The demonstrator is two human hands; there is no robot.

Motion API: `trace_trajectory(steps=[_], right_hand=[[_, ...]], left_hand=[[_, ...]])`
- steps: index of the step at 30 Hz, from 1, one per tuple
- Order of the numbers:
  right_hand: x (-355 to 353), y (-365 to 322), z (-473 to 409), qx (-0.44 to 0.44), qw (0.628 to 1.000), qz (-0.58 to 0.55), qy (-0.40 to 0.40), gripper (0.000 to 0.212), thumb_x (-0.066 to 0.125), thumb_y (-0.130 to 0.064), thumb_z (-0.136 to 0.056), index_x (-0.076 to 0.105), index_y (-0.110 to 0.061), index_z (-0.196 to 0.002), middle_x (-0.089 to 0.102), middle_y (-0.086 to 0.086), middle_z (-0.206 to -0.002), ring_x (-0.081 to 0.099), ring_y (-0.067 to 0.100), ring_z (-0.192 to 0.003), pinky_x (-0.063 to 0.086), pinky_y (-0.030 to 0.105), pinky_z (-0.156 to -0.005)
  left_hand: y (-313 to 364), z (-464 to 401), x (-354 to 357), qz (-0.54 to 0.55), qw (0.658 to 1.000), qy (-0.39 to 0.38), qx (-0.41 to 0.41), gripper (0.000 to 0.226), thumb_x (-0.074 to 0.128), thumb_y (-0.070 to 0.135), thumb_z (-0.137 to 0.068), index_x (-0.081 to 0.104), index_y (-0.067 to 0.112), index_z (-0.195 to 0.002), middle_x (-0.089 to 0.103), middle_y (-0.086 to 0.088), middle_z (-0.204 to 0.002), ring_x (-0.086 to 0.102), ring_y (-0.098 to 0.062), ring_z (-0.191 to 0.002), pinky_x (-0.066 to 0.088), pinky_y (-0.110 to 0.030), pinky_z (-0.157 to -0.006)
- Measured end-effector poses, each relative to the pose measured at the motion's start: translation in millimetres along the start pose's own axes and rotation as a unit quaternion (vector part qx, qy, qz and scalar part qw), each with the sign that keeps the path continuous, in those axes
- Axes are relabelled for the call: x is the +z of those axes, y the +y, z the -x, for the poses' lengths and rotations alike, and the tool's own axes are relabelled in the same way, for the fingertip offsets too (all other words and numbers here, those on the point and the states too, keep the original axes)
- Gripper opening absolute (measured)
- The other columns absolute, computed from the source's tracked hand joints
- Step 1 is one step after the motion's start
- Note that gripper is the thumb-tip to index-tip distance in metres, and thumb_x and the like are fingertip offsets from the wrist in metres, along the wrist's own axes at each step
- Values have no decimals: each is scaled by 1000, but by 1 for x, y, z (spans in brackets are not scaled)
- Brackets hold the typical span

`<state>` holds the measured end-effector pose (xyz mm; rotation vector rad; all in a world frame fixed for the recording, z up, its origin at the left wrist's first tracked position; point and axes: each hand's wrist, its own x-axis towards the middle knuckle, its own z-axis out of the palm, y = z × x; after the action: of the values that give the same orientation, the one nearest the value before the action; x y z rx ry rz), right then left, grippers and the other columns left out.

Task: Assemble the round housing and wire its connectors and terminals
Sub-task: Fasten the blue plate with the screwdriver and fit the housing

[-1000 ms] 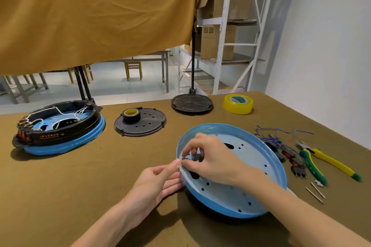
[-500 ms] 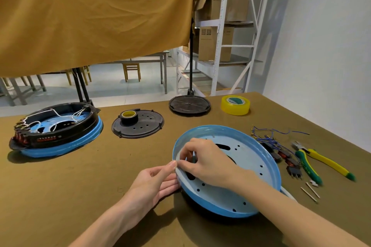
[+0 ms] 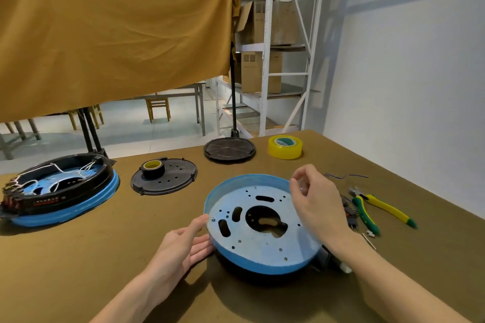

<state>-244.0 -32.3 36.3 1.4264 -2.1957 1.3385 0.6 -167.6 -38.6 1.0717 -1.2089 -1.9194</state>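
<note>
The blue round housing (image 3: 262, 261) lies in front of me on a black part, its perforated floor facing up. A small white stud (image 3: 213, 218) stands inside it by the left rim. My left hand (image 3: 181, 245) rests against the housing's left wall with straight fingers. My right hand (image 3: 317, 204) hovers above the right rim, blurred, its thumb and forefinger curled close together; I cannot tell if they pinch anything. Red-black connectors (image 3: 350, 215) and a loose blue wire (image 3: 343, 176) lie to the right, partly hidden by that hand.
A wired black-and-blue housing (image 3: 57, 191) sits far left. A black lid (image 3: 170, 181) carries a black tape roll (image 3: 153, 168). Behind are a black stand base (image 3: 229, 149) and yellow tape (image 3: 285, 147). Green-yellow pliers (image 3: 378, 207) and small pins (image 3: 368, 237) lie at the right.
My right hand has left the housing's left rim and risen to the right, uncovering the floor and the small white stud. My left hand stays at the left wall.
</note>
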Motion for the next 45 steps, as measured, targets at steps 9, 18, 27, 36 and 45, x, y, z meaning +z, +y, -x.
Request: trace_trajectory(steps=[9, 18, 27, 36, 45], right_hand=[[-42, 39, 28, 168, 936, 192, -244, 26, 26, -41, -107, 44, -24, -99, 61, -2, -92, 59, 15, -76, 43, 36, -65], [-45, 39, 42, 197, 883, 246, -349, 35, 61, -45, -93, 48, -21, -115, 59, 0, -107, 62, 19, -99, 52, 32, -75], [-58, 23, 4, 101, 990, 97, -14, 16, 59, -27, -102, 57, -14, -112, 56, 4, -104, 60, 19, -86, 50, 35, -71], [-13, -48, -32, 141, 921, -363, 2, 22, 77, -39, -90, 76, -17, -87, 65, -2, -65, 56, 6, -59, 52, 19, -58], [41, -105, -45, 70, 847, -518, -94, 25, 54, -34, -106, 52, -10, -113, 73, 13, -76, 77, 32, -77, 65, 44, -74]], left_hand=[[9, 19, 12, 38, 999, 38, 6, 120, 89, 49, -56, 35, 2, -153, 71, -18, -94, 77, -25, -84, 64, -33, -63], [11, 21, 10, 63, 997, 45, 3, 108, 87, 46, -60, 41, 5, -149, 66, -15, -92, 73, -26, -88, 63, -31, -60], [9, 17, 7, 66, 997, 33, 5, 113, 88, 46, -61, 37, 3, -152, 68, -16, -93, 77, -24, -81, 64, -33, -59], [9, 14, 3, 71, 997, 20, -1, 123, 92, 45, -56, 32, 4, -154, 69, -22, -103, 80, -26, -81, 63, -34, -61], [12, 11, -5, 52, 998, -13, -42, 105, 97, 40, -56, 47, 2, -141, 78, -24, -98, 77, -35, -97, 65, -38, -68]])
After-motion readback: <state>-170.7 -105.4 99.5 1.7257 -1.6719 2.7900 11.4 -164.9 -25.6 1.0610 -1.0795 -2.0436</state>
